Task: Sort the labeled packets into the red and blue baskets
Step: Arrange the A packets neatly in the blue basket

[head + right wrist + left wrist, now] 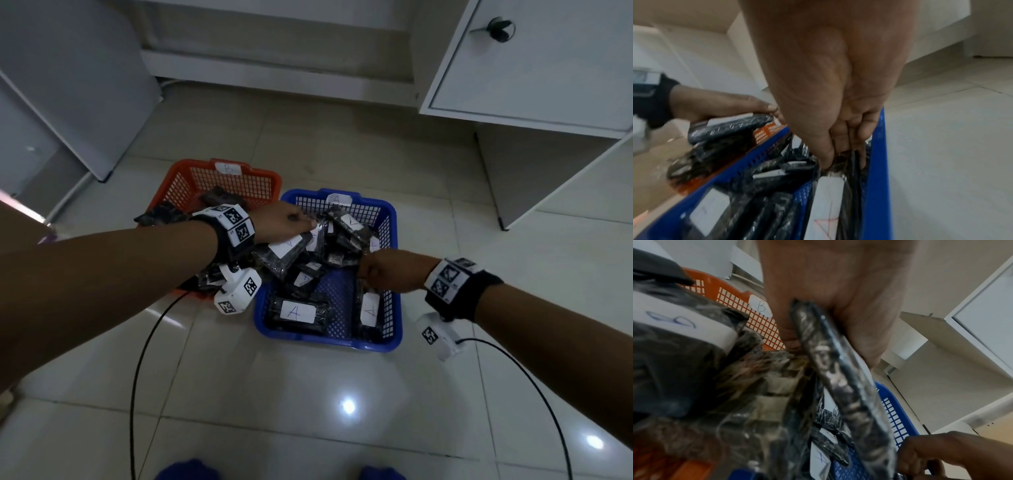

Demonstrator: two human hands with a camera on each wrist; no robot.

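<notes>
A red basket labeled B and a blue basket labeled A stand side by side on the floor, both holding dark plastic-wrapped packets with white labels. My left hand grips one packet by its end, above the seam between the baskets; its letter is unreadable. The left wrist view shows this packet edge-on in my fingers. My right hand reaches into the blue basket's right side and pinches the top of an upright packet marked A, which leans against the basket wall.
Tiled floor surrounds the baskets. A white cabinet stands at the back right and a white panel leans at the back left. Black cables trail from both wrist cameras across the floor. Several A packets lie in the blue basket.
</notes>
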